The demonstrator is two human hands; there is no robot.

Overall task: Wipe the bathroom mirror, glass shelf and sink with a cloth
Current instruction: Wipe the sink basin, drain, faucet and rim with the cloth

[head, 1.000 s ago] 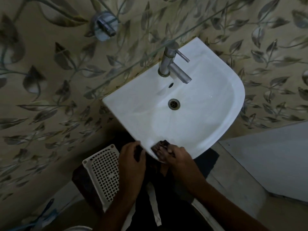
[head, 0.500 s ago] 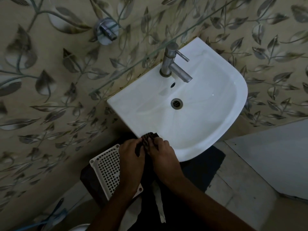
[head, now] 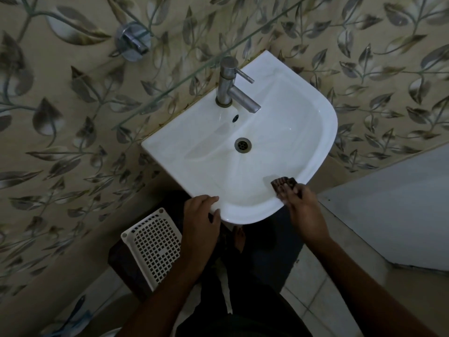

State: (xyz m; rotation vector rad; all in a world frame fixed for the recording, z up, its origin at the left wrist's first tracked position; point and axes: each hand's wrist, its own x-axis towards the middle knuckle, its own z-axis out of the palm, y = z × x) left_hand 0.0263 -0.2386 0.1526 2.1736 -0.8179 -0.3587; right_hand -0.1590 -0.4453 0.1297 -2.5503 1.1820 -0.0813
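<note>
A white wall-mounted sink (head: 301, 132) with a steel tap (head: 230, 86) and a drain (head: 243, 144) fills the middle of the head view. My right hand (head: 301, 203) holds a dark cloth (head: 283, 183) against the sink's front right rim. My left hand (head: 200, 215) grips the sink's front left rim, thumb curled under the edge. The thin edge of the glass shelf (head: 201, 69) runs diagonally above the tap. The mirror is out of view.
A white perforated plastic basket (head: 153, 246) stands on the floor left of my legs. A chrome wall fitting (head: 132, 41) sticks out of the leaf-patterned tiles at upper left. A grey panel (head: 398, 210) lies at right. My foot (head: 239, 239) shows under the sink.
My right hand has carried the cloth from the sink's front left rim round to the front right rim. My left hand has moved up from beside it and taken hold of the front left rim.
</note>
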